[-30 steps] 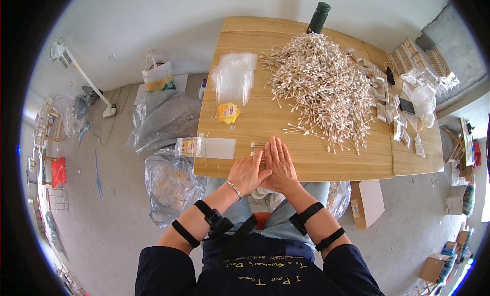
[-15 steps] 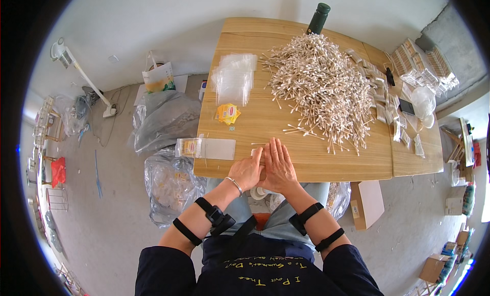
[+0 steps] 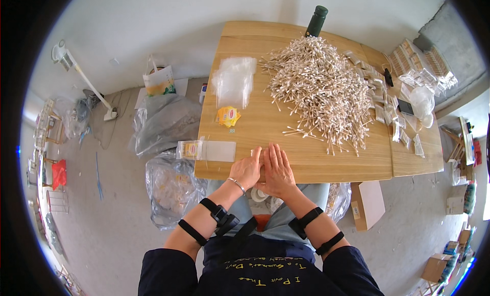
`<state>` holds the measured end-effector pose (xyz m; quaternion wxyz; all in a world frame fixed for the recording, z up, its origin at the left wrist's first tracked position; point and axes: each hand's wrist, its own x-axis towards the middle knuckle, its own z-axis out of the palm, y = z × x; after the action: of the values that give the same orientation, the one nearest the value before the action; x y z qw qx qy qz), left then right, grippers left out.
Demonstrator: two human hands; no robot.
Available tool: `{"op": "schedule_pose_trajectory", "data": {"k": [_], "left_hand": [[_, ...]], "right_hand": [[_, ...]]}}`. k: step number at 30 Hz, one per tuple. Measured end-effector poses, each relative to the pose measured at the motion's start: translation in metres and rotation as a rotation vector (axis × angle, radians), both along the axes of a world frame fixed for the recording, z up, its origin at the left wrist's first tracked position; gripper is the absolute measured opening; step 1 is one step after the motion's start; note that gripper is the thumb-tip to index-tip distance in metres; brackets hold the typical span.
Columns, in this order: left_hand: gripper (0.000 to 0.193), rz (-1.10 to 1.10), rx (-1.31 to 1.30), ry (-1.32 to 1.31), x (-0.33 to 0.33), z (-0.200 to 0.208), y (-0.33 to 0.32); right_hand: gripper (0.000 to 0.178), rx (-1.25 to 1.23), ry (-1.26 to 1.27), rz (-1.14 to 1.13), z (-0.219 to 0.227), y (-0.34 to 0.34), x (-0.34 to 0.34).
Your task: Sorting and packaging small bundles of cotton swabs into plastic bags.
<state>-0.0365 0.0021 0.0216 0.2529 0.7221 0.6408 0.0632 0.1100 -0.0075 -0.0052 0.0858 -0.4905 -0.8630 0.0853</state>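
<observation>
Near the front edge of the table, a bundle of cotton swabs (image 3: 262, 157) is squeezed between my two hands. My left hand (image 3: 246, 169) curls against its left side, thumb toward the bundle. From the right, my right hand (image 3: 276, 168) presses on it with long, straight fingers laid together. Most of the bundle is hidden by the hands. Left of them lies a clear plastic sleeve (image 3: 217, 151) with a packed bundle of swabs (image 3: 190, 149) at its left end. Beyond my hands spreads a big heap of loose cotton swabs (image 3: 321, 87).
On the wooden table (image 3: 245, 127) sit a stack of clear bags (image 3: 235, 82) and some yellow labels (image 3: 227, 116). A dark green bottle (image 3: 316, 21) stands behind the heap. Small filled packets (image 3: 395, 117) and a dark phone (image 3: 405, 107) lie at right. Plastic sacks (image 3: 171, 186) rest on the floor.
Both hands stay pressed round the bundle, with the right fingertips drawn slightly nearer to me. A loose swab seen just beyond the bundle no longer shows. The view has shifted a little.
</observation>
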Motion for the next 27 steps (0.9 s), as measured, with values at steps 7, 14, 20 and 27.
{"op": "schedule_pose_trajectory", "data": {"k": [7,14,20,27], "left_hand": [[0.05,0.07,0.134,-0.196,-0.005,-0.022,-0.005],[0.056,0.33,0.201,-1.229,0.005,-0.056,-0.003],[0.06,0.327,0.164,-1.34,-0.001,-0.056,0.001],[0.061,0.349,0.144,-1.383,-0.007,-0.049,-0.003]], "right_hand": [[0.109,0.019,0.038,-0.014,-0.001,-0.003,-0.001],[0.101,0.004,0.048,-0.026,0.0,-0.004,-0.003],[0.094,-0.019,0.066,-0.027,-0.002,-0.01,-0.014],[0.089,-0.039,0.081,-0.074,-0.004,-0.01,-0.025]]}}
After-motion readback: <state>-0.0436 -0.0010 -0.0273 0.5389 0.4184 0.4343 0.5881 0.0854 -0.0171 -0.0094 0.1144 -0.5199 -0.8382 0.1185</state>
